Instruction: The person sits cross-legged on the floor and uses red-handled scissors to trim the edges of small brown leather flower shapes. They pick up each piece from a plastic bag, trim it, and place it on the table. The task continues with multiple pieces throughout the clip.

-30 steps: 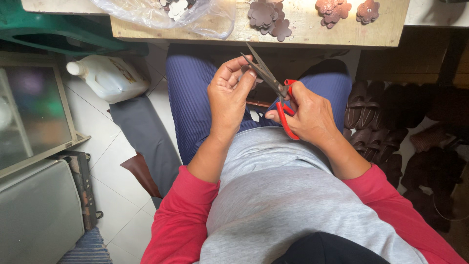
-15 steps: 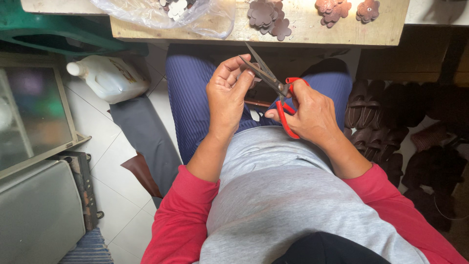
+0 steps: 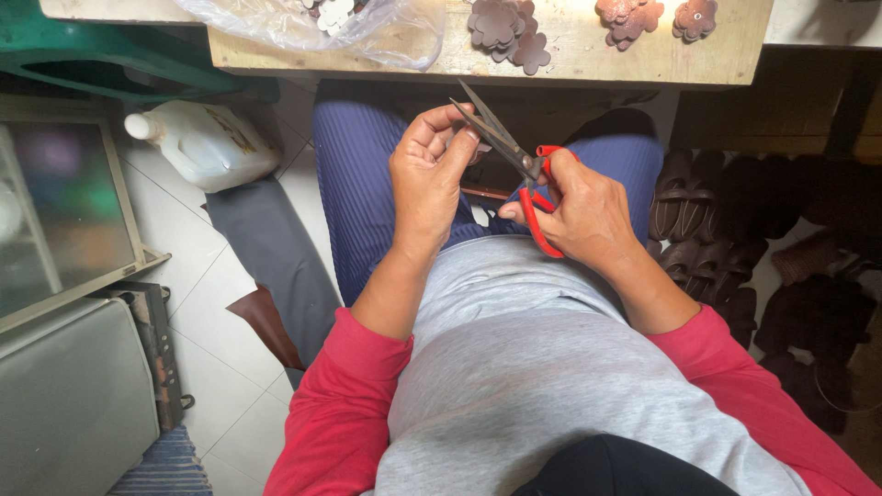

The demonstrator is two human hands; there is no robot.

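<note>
Now the right hand (image 3: 588,216) is closed around the red handles of the scissors (image 3: 514,156), over the lap. Their blades are slightly apart and point up and to the left, toward the edge of the wooden desk (image 3: 588,55). Just beside them, the left hand (image 3: 432,174) has its fingers curled together at the blades; the small piece it pinches there is too hidden to tell. Brown flower-shaped cutouts (image 3: 505,28) lie on the desk above, well apart from both hands.
</note>
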